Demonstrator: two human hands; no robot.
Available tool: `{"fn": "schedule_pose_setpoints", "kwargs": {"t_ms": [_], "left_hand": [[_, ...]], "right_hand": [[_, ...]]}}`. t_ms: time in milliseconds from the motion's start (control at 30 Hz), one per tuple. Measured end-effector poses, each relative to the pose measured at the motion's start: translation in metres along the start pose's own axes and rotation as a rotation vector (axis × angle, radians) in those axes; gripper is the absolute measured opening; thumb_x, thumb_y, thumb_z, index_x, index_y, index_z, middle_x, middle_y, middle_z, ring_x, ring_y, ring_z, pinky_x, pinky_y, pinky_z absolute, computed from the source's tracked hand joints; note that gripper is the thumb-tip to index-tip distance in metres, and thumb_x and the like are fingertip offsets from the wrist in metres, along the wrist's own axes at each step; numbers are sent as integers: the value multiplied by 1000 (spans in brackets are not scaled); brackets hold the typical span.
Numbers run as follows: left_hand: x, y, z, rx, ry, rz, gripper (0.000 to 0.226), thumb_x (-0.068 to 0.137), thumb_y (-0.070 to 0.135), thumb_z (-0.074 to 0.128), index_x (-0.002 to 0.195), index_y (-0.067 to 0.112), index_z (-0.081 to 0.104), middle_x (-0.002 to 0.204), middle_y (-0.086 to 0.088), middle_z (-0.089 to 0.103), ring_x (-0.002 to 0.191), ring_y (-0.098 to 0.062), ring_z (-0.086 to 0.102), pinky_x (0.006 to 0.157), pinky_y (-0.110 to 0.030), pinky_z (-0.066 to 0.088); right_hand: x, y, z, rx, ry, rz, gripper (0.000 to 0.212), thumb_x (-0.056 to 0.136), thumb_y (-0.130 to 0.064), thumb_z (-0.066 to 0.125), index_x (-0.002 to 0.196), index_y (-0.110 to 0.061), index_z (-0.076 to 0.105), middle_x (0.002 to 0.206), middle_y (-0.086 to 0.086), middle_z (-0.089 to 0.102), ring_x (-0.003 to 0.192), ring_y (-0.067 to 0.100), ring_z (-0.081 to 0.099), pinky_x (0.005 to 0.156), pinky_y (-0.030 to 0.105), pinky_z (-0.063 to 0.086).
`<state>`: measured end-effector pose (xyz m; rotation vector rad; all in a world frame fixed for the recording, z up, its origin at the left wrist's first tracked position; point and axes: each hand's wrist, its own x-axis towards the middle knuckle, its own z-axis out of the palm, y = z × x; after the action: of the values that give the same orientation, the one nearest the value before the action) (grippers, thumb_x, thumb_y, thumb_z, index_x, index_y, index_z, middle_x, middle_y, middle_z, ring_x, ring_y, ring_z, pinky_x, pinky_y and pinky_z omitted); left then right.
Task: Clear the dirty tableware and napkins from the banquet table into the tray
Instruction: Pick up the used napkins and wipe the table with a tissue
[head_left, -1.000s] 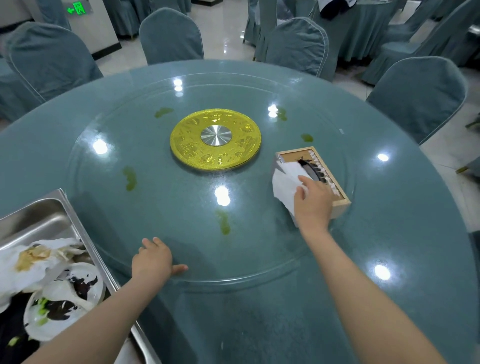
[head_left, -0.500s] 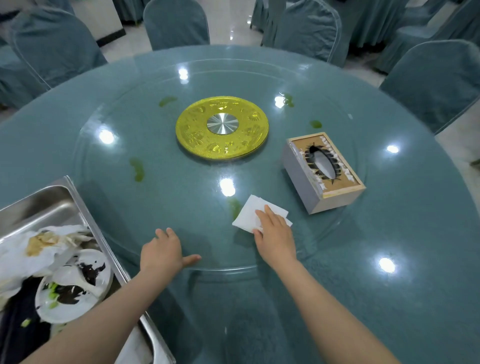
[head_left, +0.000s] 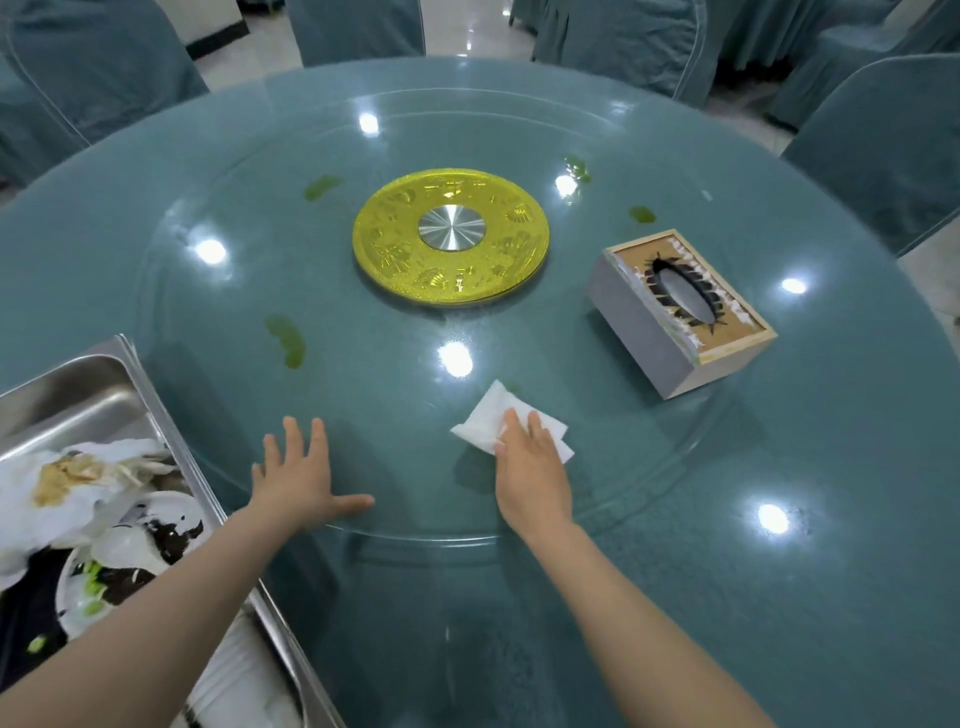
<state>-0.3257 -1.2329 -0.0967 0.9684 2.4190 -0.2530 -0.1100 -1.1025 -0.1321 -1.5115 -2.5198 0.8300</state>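
Hands flat, fingers straight: right hand (head_left: 532, 470) presses white napkin (head_left: 493, 423) on glass worktop (head_left: 675, 493), left hand (head_left: 298, 475) rests beside steel tray (head_left: 150, 400)

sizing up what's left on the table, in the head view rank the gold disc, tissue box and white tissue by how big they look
1. gold disc
2. tissue box, nearly as large
3. white tissue, partly under the right hand

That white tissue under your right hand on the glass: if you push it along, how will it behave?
The tissue looks thin and floppy, so it will probably crumple or fold rather than slide as a flat sheet. The right hand presses it with straight fingers; on the glossy glass turntable it should glide easily. It is likely very light.
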Motion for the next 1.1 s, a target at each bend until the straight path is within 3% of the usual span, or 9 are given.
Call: {"fn": "schedule_pose_setpoints", "kwargs": {"t_ms": [100, 200, 367, 433, 567, 733, 900, 1100], "left_hand": [[-2, 3, 8, 11, -7, 24, 128, 69, 76, 60, 150, 14, -17, 157, -17, -20, 144, -43, -8, 116, -51, 12], [-6, 2, 8, 6, -3, 45, 128, 67, 79, 58, 151, 16, -14, 159, -14, -15, 145, -41, -4, 117, -47, 15], [-11, 2, -1, 114, 27, 108, 119, 68, 76, 60, 153, 23, -2, 160, -10, 2, 143, -37, 17, 115, -42, 24], [-11, 5, -6, 166, 29, 135, 114, 69, 74, 62, 153, 26, 2, 159, -9, 8, 138, -37, 26, 112, -41, 29], [-16, 12, -7, 195, 20, 169, 113, 68, 69, 67, 153, 28, 5, 156, -7, 15, 133, -34, 31, 108, -41, 36], [-25, 30, 3, 218, 53, 203, 114, 69, 72, 63, 153, 24, 3, 154, -8, 18, 131, -31, 32, 108, -37, 35], [-30, 39, 7, 191, 64, 222, 113, 69, 71, 64, 153, 27, 3, 149, -4, 23, 126, -28, 34, 102, -37, 39], [-31, 42, 7, 187, 75, 244, 111, 69, 73, 62, 153, 29, 4, 145, -2, 27, 124, -26, 36, 98, -36, 41]], "right_hand": [[-11, -9, 16, -99, -38, -190, 57, 91, 3, 37, 144, -18, 29, 160, 3, 12, 147, 24, 3, 115, 34, 19], [-9, 7, 10, -207, -60, -333, 72, 87, 9, 34, 149, -26, 22, 161, -3, 8, 148, 22, 0, 114, 34, 22], [21, 45, -23, -199, 31, -55, 75, 86, 9, 38, 150, -29, 23, 161, -6, 8, 148, 13, 3, 106, 32, 34], [37, 46, -32, -161, 89, 57, 73, 84, 11, 40, 148, -24, 27, 160, -2, 12, 147, 18, 6, 107, 35, 33], [77, 28, -40, -196, 180, 98, 60, 77, 7, 44, 134, -11, 38, 146, 6, 29, 133, 30, 22, 105, 40, 30], [97, -11, -22, -142, 80, -54, 64, 82, 8, 39, 142, -12, 34, 157, 6, 20, 143, 28, 14, 115, 38, 16], [59, -26, 6, -97, -12, -203, 68, 84, 8, 37, 148, -12, 25, 160, 4, 12, 147, 23, 5, 117, 33, 1], [29, -1, -1, -37, -74, -263, 73, 84, 15, 31, 147, -21, 30, 160, -11, 11, 147, 11, 7, 114, 23, 15]]}}
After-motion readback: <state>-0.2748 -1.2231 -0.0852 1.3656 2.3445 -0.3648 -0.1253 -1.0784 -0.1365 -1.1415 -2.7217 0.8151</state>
